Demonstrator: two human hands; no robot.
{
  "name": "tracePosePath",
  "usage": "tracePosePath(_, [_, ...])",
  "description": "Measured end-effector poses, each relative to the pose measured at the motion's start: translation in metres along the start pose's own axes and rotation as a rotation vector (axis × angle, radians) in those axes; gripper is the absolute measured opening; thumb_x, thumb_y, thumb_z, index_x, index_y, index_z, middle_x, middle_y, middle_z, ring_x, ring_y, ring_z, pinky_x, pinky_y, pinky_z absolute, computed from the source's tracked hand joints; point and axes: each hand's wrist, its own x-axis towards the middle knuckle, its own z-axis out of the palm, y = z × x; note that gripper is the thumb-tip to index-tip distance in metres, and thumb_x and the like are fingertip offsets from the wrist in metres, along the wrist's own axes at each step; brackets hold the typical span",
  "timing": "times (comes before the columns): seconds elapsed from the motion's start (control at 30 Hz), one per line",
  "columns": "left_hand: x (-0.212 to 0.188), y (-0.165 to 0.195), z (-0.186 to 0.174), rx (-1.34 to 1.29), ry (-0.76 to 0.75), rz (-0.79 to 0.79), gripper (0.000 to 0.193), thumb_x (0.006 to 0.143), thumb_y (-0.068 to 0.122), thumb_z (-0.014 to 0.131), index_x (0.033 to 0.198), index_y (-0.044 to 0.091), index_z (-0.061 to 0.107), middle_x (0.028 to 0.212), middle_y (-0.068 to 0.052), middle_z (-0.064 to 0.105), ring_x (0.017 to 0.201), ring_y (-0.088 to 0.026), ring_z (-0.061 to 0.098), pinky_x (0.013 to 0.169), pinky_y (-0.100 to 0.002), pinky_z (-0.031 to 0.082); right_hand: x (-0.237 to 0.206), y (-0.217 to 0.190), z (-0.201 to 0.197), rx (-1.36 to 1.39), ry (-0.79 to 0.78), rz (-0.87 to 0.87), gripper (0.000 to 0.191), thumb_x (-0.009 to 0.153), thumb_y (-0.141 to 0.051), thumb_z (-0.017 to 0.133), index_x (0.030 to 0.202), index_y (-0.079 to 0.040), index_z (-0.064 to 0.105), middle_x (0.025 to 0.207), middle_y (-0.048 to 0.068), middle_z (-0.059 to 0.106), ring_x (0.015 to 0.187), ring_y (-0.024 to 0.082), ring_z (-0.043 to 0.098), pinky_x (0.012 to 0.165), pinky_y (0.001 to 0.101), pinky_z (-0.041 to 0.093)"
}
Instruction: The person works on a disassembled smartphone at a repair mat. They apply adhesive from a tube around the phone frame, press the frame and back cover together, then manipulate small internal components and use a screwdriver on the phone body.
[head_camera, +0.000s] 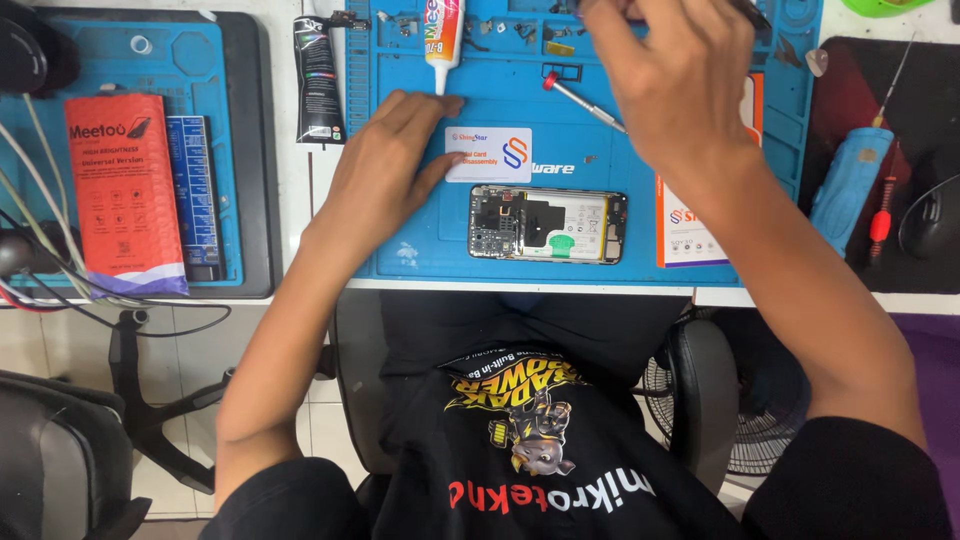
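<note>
Head view: the phone (548, 224) lies opened, its insides bared. Beside it, the left hand (392, 165) is pressed flat; beyond it, the right hand's (672, 75) grip cannot be told.

Bare mat (420, 250) left of opened phone (547, 224); screwdriver (585, 103) behind.

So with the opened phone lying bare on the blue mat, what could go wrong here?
The right hand reaches over the red-tipped metal tool, which might get knocked onto the opened phone with exposed internals. The left hand rests beside the white glue tube; a nudge could tip it towards the phone.
</note>
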Motion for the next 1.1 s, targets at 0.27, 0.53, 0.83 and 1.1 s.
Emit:
tracePosePath(0.27, [0.027, -0.033, 0.005, 0.097, 0.132, -0.172, 0.035, 0.099, 0.01, 0.083, 0.121, 0.0, 0.057, 0.102, -0.014, 0.07, 0.081, -0.033, 0.069, 0.069, -0.046, 0.052, -0.039, 0.005, 0.01, 0.028, -0.199, 0.006, 0.018, 0.082, 0.005, 0.073, 0.099, -0.001, 0.07, 0.097, 0.005, 0.057, 0.098, 0.018, 0.062, 0.063, 0.03, 0.05])
tracePosePath(0.53, [0.034, -0.058, 0.026, 0.09, 0.133, -0.151, 0.045, 0.088, 0.007, 0.085, 0.12, -0.004, 0.056, 0.091, -0.017, 0.071, 0.08, -0.039, 0.07, 0.069, -0.047, 0.055, -0.065, 0.003, 0.02, 0.184, -0.327, 0.115, 0.012, 0.098, -0.006, 0.082, 0.1, 0.0, 0.071, 0.097, 0.007, 0.057, 0.101, 0.022, 0.06, 0.068, 0.036, 0.055])
tracePosePath(0.83, [0.018, -0.08, -0.007, 0.247, 0.262, -0.057, 0.021, 0.094, -0.002, 0.079, 0.101, 0.0, 0.059, 0.092, -0.013, 0.067, 0.084, -0.037, 0.065, 0.072, -0.05, 0.05, -0.051, 0.002, -0.001, 0.262, -0.301, 0.207, 0.013, 0.092, 0.002, 0.078, 0.102, 0.0, 0.071, 0.1, 0.01, 0.063, 0.094, 0.027, 0.065, 0.069, 0.0375, 0.055])
tracePosePath(1.1, [0.02, -0.075, -0.002, 0.424, 0.209, -0.12, 0.021, 0.087, 0.004, 0.081, 0.099, 0.003, 0.063, 0.094, -0.014, 0.067, 0.083, -0.037, 0.065, 0.067, -0.049, 0.051, -0.054, -0.005, 0.004, 0.279, -0.642, 0.375, 0.019, 0.094, -0.018, 0.084, 0.101, -0.003, 0.074, 0.085, 0.01, 0.07, 0.076, 0.03, 0.069, 0.064, 0.0427, 0.052])
